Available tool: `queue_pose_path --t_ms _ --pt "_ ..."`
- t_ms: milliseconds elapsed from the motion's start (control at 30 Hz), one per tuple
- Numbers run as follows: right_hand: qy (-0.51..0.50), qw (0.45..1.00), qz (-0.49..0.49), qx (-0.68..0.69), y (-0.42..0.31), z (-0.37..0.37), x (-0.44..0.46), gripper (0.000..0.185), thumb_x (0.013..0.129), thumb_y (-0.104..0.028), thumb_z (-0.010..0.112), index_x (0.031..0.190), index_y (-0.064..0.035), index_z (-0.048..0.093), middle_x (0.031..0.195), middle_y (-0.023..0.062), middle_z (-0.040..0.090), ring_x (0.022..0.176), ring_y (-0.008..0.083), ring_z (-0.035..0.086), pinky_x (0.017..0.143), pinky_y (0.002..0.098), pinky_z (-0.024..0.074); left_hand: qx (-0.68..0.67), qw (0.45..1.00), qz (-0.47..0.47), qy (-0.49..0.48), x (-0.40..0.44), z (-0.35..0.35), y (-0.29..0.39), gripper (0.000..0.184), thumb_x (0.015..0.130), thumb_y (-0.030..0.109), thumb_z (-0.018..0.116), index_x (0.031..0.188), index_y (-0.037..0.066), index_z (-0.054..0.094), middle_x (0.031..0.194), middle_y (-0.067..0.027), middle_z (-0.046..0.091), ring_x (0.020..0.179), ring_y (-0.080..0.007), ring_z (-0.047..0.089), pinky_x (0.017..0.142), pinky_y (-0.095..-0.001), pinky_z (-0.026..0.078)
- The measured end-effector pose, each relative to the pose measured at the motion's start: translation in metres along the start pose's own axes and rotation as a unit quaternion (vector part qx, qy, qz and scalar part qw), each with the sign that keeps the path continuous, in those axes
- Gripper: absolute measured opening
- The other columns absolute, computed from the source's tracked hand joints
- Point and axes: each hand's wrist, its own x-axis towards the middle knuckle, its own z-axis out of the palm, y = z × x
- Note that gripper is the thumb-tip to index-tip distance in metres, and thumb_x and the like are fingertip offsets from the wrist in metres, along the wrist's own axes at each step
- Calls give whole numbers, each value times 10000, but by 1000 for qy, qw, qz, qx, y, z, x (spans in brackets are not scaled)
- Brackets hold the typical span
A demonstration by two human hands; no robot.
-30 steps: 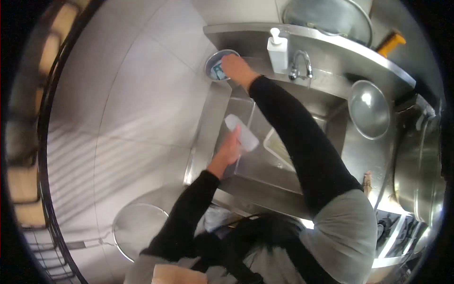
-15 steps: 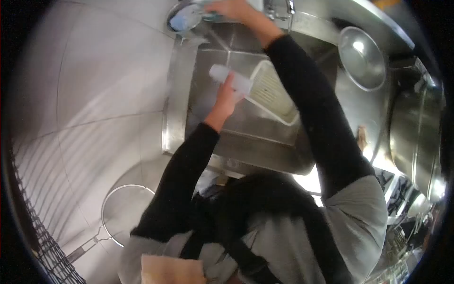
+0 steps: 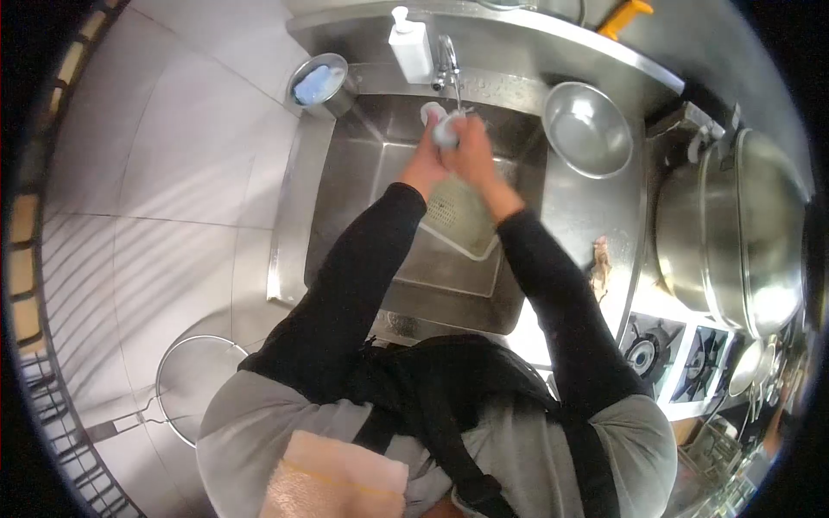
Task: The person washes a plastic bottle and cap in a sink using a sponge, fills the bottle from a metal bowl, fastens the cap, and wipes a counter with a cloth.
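Under the running tap [image 3: 447, 65], my two hands are close together over the sink [image 3: 345, 250]. My left hand [image 3: 425, 164] is closed round a whitish plastic container [image 3: 432, 112], partly hidden by the fingers. My right hand [image 3: 475, 155] is closed against it, blurred, with a greyish-white round part [image 3: 446, 133] showing between the hands. Whether the right hand holds a separate thing cannot be seen. Below the hands, a pale rectangular tray with a ribbed, perforated bottom [image 3: 458, 220] lies in the sink, its far end covered by the hands.
A white pump bottle [image 3: 412, 53] stands behind the sink, left of the tap. A metal pot [image 3: 335, 97] with a blue sponge or cloth [image 3: 316, 84] is at the back-left corner. To the right are a steel bowl [image 3: 587, 129], a large pot [image 3: 725, 233] and gas burners [image 3: 646, 356]. A strainer [image 3: 194, 384] is at lower left.
My right hand has moved from beside the metal pot to under the tap. My left hand has carried the whitish container up to meet it. Water now runs, and the view has shifted.
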Motion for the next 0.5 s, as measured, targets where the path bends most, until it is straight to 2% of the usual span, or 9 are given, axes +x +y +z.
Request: queue_pose_path --t_ms 67,100,167,233,300,333,400,467,500 --pt "15 993 38 114 -11 10 -42 309 770 -166 723 1037 -40 631 1071 253 534 1090 434 505 902 490 447 135 985 26 101 -33 31 0 723 921 708 431 1253 73 526 1159 -104 611 1056 -271 619 948 -437 511" --pt "14 993 37 114 -2 15 -40 309 770 -166 723 1037 -40 631 1071 253 534 1090 434 505 902 490 447 101 990 -38 93 -24 14 -5 767 915 741 386 1295 86 514 1190 -88 611 1096 -263 605 980 -427 492" --pt "53 998 20 -16 14 29 -43 314 806 -242 707 1003 -23 599 1124 263 484 1055 425 478 846 514 423 161 980 -37 112 -36 16 -31 777 919 740 375 1309 81 501 1197 -95 607 1106 -270 599 985 -430 488" --pt "66 995 55 -45 9 24 -31 316 827 -277 688 996 -26 600 1096 256 494 1022 411 482 844 501 416 283 950 -10 132 -43 18 -48 796 926 739 354 1339 70 475 1212 -108 599 1126 -283 586 995 -437 479" --pt "52 993 82 -62 -12 23 -34 353 877 -368 640 974 -31 594 1000 247 515 929 392 491 814 481 404 268 950 -23 158 -47 2 -32 750 942 700 359 1344 79 481 1212 -102 607 1109 -279 598 978 -434 489" --pt "53 994 75 -59 -25 20 -52 353 877 -368 640 974 -31 594 1000 247 515 929 392 491 814 481 404 248 951 -34 180 -44 -13 -21 705 959 661 365 1350 87 488 1212 -97 614 1092 -276 610 961 -431 499" --pt "-1 998 -11 55 -38 13 -82 308 892 -333 637 940 -33 588 946 247 527 898 404 507 779 508 411 201 953 -56 222 -39 -43 -6 616 993 582 376 1360 104 500 1212 -85 630 1058 -268 633 927 -425 518" --pt "9 996 5 88 -15 24 -69 286 912 -302 622 968 -26 576 954 241 534 895 414 520 776 525 416 179 948 -81 251 -55 -44 -12 572 1010 543 382 1365 112 506 1212 -79 637 1042 -264 645 911 -422 527" --pt "55 989 75 115 -12 15 -50 258 911 -267 618 1002 -30 569 970 237 534 918 418 521 798 523 421 223 948 -73 213 -68 -25 -18 596 1002 566 384 1359 108 513 1202 -75 642 1032 -254 647 900 -424 529"
